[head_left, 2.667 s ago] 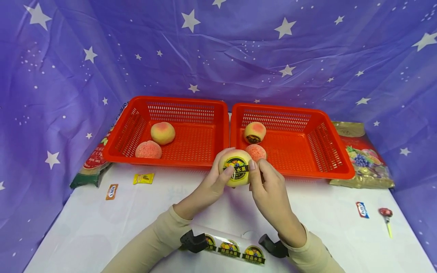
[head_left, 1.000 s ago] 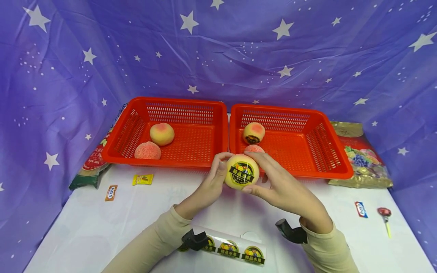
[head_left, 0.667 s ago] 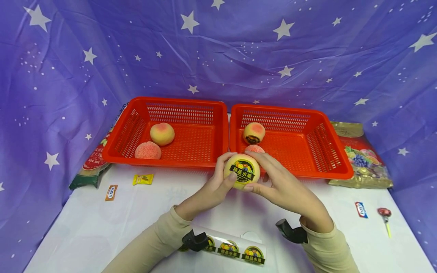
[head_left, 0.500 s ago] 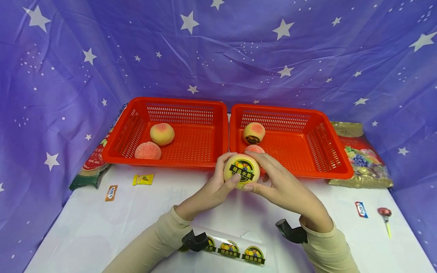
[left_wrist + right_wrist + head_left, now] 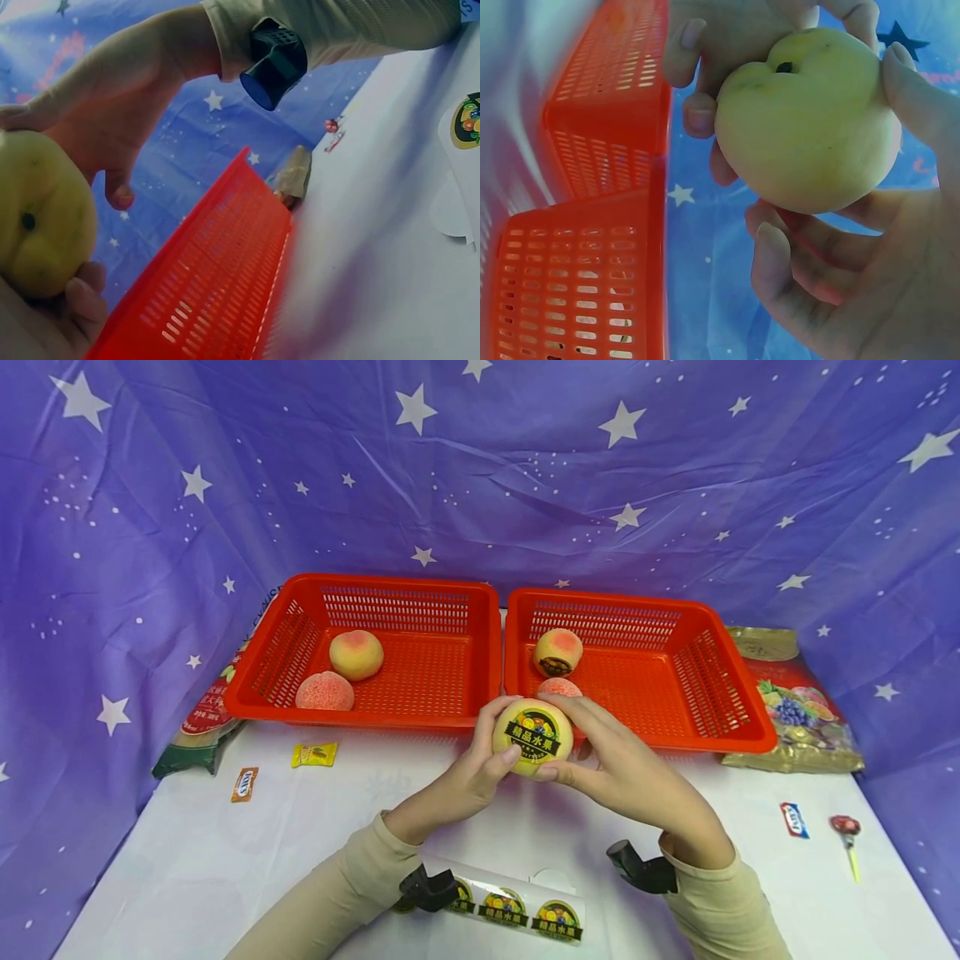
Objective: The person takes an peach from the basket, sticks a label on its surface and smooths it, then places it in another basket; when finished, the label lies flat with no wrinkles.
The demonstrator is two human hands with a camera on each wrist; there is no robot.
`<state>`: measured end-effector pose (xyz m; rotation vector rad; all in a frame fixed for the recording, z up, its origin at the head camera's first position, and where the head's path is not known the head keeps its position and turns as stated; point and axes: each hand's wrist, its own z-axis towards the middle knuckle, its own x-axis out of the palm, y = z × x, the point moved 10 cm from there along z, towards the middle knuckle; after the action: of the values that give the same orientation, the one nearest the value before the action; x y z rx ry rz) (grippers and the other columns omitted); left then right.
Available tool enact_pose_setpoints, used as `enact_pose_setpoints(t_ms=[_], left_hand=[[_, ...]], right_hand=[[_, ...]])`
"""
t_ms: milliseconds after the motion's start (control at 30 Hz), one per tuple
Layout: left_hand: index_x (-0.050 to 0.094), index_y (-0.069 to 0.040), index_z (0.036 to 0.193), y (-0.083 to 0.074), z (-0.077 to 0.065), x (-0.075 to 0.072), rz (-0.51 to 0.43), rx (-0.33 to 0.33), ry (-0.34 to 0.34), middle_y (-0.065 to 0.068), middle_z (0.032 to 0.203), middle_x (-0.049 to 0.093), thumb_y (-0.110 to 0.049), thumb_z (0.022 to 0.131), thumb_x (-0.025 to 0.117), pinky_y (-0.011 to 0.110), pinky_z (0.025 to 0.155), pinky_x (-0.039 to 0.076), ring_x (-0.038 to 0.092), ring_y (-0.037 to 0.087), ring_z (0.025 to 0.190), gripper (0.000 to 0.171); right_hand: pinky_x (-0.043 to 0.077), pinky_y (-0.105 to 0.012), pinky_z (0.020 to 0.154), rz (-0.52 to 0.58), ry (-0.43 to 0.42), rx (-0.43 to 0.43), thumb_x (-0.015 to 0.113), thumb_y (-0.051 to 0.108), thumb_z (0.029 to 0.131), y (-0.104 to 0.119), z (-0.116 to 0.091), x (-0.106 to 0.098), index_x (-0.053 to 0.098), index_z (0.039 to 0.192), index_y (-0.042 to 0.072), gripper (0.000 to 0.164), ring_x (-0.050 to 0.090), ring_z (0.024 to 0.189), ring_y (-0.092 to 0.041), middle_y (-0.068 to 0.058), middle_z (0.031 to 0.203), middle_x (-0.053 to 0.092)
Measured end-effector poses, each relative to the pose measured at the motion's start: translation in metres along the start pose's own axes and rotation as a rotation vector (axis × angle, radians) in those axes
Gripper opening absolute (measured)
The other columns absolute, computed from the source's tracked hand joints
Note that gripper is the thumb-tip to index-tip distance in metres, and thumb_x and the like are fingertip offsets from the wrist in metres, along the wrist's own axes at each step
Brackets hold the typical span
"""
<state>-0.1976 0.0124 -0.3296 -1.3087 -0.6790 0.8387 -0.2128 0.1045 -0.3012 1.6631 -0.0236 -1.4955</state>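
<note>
Head cam: left hand (image 5: 480, 766) and right hand (image 5: 626, 772) both have a curled grip on a yellow peach (image 5: 529, 765), held up off the worktop (image 5: 225, 860). Its fruit label (image 5: 534, 733) looks stuck on, so I'd call this one nearly done. Right basket (image 5: 637, 693) at 1 o'clock already has a labelled fruit (image 5: 558, 645); the pink one (image 5: 559, 687) is half hidden, can't tell. Left basket (image 5: 427, 672) at 10 o'clock has two (image 5: 357, 654) with no labels showing, so probably still to do. Label strip (image 5: 502, 907) sits at 6 o'clock. Left wrist cam: peach at 9 o'clock, dark stem spot showing. Right wrist cam: bare side, toward 1 o'clock, fingers round it.
</note>
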Motion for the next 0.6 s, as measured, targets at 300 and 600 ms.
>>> enact_pose_setpoints(t_ms=[300,600], left_hand=[[0.004,-0.008,0.133,-0.001,0.001,0.005,-0.037,0.045,0.058,0.009,0.095,0.036,-0.008,0.086,0.015,0.025,0.06,0.029,0.03,0.042,0.069,0.048],[0.004,-0.002,0.13,0.002,0.004,-0.001,-0.033,0.052,0.007,0.015,0.099,0.04,-0.005,0.086,0.016,0.025,0.057,0.032,0.033,0.041,0.065,0.046]], right_hand=[[0.038,-0.037,0.09,0.021,0.027,0.016,0.062,0.049,0.076,-0.002,0.001,0.0,0.03,0.133,0.037,0.067,0.04,0.113,-0.005,0.014,0.129,0.036],[0.043,-0.027,0.071,0.001,-0.002,0.023,0.062,0.051,0.074,-0.01,0.002,0.002,0.032,0.132,0.037,0.067,0.048,0.088,-0.007,0.013,0.114,0.046]])
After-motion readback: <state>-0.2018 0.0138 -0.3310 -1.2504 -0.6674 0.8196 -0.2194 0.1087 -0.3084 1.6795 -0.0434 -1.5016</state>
